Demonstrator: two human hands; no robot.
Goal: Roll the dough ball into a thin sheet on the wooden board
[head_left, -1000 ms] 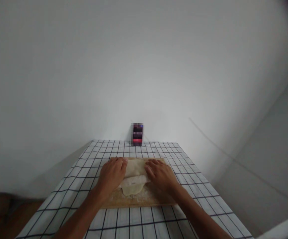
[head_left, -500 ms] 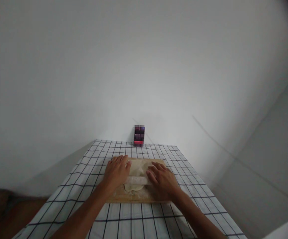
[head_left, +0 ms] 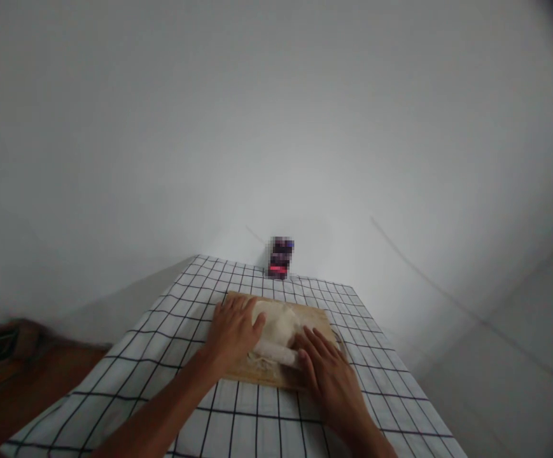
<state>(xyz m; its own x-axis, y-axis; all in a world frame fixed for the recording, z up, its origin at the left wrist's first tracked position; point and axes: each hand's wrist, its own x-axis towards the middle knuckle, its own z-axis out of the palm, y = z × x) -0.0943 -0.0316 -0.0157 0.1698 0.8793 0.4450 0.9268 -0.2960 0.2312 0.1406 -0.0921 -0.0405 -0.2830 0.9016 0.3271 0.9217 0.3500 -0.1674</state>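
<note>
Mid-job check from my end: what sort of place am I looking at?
Probably a small dough-rolling spot in a plain room, perhaps at home. The signs: pale dough under a rolling pin on a wooden board, a checked tablecloth, and a bare wall behind.

Wall [head_left: 276, 127]: rose plain and pale grey behind the table, filling most of the view.
Line [head_left: 448, 297]: ran thin and dark, slanting down to the right; crack or cable could not be told.
Right side: a darker grey surface [head_left: 534, 312] met the wall along a sloping edge.
Table [head_left: 152, 369]: stood against the wall under a white cloth with black checks.
Floor [head_left: 61, 388]: showed reddish-brown at lower left.
Light: was soft, brightest mid-wall, dimmer toward the corners.
</note>
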